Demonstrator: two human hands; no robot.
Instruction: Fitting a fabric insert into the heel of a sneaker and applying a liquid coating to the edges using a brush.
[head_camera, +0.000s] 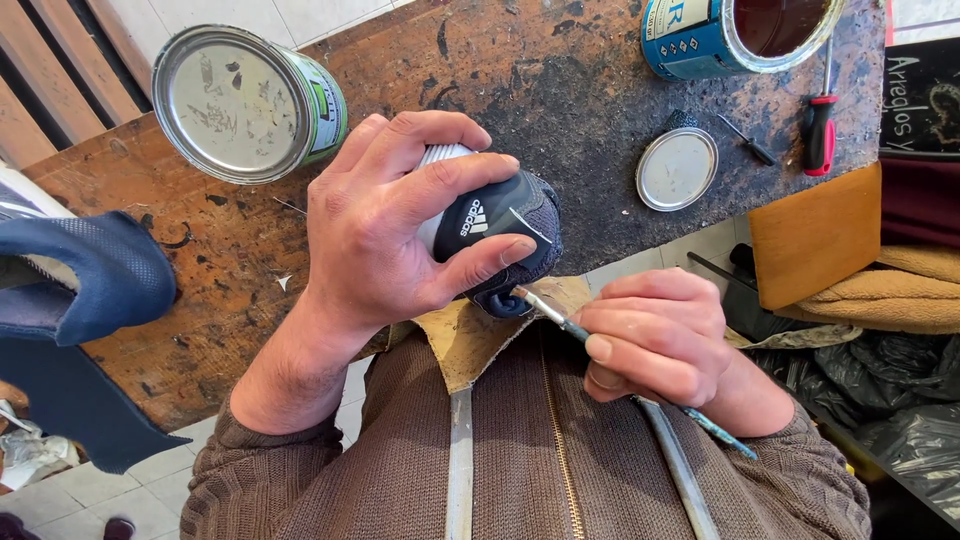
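A thin brush (620, 362) is pinched in the closed fingers of the right hand (655, 340), just off the near edge of the bench (560, 110), its bristle tip laid against the lower edge of a dark shoe (505, 235). The shoe is clasped by the left hand (385, 225), fingers wrapped over its top, and is held above the near edge, over a leather apron (475, 340). The shoe is judged light, with a soft fabric upper that yields when squeezed; a firmer hold is likely offered around the sole and heel. Farther back, a round lid (677, 168) and a red screwdriver (820, 125) lie toward the right edge. A tipped tin (245, 100) is seen at the far left corner, an open blue tin (740, 35) at the far right.
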